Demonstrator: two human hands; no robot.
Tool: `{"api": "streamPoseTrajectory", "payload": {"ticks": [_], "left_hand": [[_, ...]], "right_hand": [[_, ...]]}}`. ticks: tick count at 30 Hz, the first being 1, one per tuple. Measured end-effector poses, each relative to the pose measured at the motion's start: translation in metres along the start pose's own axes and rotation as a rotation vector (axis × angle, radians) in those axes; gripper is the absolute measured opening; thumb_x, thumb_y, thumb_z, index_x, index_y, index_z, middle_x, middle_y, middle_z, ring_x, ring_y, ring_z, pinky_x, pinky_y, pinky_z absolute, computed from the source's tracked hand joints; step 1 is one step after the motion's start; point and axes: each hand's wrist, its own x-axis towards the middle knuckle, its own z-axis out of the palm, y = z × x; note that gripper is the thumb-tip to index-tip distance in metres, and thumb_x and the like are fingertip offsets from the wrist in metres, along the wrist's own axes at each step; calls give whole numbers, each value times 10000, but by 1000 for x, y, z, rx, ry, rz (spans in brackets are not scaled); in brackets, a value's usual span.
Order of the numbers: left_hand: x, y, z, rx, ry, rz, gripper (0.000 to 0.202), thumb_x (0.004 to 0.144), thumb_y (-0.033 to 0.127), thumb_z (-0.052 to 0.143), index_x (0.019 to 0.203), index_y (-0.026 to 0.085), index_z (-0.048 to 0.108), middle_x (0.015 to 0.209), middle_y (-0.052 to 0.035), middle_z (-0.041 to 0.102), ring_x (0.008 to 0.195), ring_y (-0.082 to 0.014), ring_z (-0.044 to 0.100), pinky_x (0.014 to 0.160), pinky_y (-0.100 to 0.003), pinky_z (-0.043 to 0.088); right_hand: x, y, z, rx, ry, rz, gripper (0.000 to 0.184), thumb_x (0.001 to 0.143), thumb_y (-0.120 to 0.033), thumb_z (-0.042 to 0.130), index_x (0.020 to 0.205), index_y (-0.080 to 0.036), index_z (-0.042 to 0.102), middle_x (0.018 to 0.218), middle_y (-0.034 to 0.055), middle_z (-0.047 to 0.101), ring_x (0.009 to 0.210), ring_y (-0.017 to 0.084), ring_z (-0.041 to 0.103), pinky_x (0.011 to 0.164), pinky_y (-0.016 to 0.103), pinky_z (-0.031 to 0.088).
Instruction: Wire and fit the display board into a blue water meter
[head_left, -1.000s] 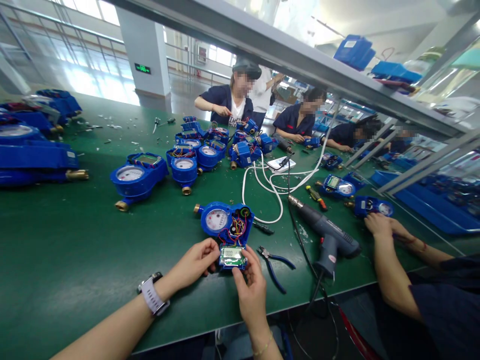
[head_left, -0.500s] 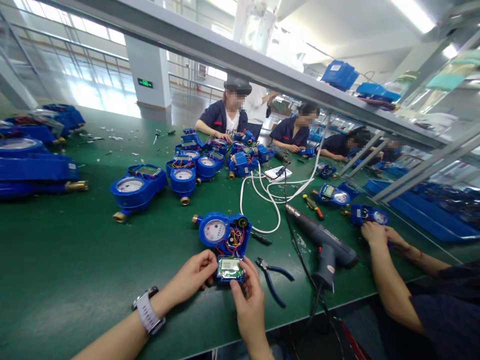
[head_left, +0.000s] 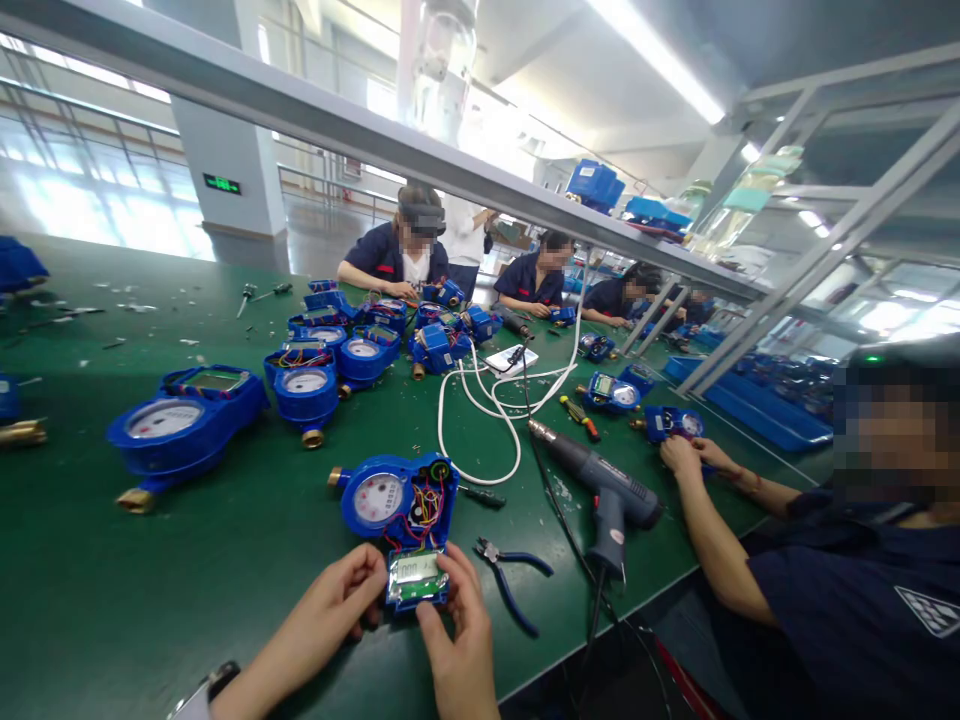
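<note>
A blue water meter (head_left: 379, 500) lies with its housing open, showing colored wires and a round dial. Joined to it by wires, a display module (head_left: 417, 580) with a green circuit board and lit digits sits at its near side. My right hand (head_left: 459, 625) grips this module at its right side, thumb at the near edge and fingers along the far right. Just left of the module, my left hand (head_left: 349, 595) has its thumb and fingers pinched together by the module's edge; what lies between them is hidden. Blue-handled cutting pliers (head_left: 510, 580) rest to the right.
A heat gun (head_left: 604, 485) with its cable lies right of the pliers. Behind are a black screwdriver (head_left: 481, 496), white cable (head_left: 480, 475) and several blue meters (head_left: 304, 390). A co-worker's hands (head_left: 686, 458) handle another meter at the right. A metal shelf beam (head_left: 315, 125) crosses above.
My view has turned rightward, so the bench things appear farther left and the right-hand co-worker's head now shows. Both hands stay at the display module with nearly the same hold.
</note>
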Motion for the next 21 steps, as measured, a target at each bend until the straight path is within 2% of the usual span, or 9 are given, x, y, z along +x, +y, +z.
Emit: {"api": "streamPoseTrajectory", "payload": {"ticks": [4, 11, 17, 21], "left_hand": [[1, -2, -1, 0, -16, -2, 476, 824, 653, 477, 815, 177, 486, 619, 37, 516, 556, -107, 484, 496, -202, 363], [1, 2, 0, 2, -4, -19, 550, 762, 726, 491, 797, 178, 496, 600, 33, 511, 553, -112, 471, 492, -207, 361], [0, -3, -2, 16, -7, -28, 555, 760, 734, 486, 798, 181, 497, 611, 30, 517, 570, -117, 474, 508, -212, 380], [2, -2, -1, 4, 8, -45, 570, 728, 755, 505, 790, 188, 509, 605, 20, 531, 580, -131, 485, 508, -216, 383]], "right_hand": [[1, 0, 1, 15, 21, -4, 398, 795, -185, 595, 1190, -234, 612, 1381, 114, 475, 1196, 271, 531, 957, 389, 487], [2, 2, 6, 56, 92, -21, 404, 753, -197, 627, 1154, -241, 647, 1348, 99, 514, 1153, 269, 562, 913, 373, 512], [2, -3, 8, 39, 123, -34, 391, 737, -219, 643, 1126, -243, 664, 1300, 91, 555, 1091, 258, 597, 871, 359, 530], [3, -5, 8, 41, 157, -55, 403, 713, -187, 657, 1113, -240, 671, 1274, 92, 575, 1068, 257, 608, 866, 357, 532]]}}
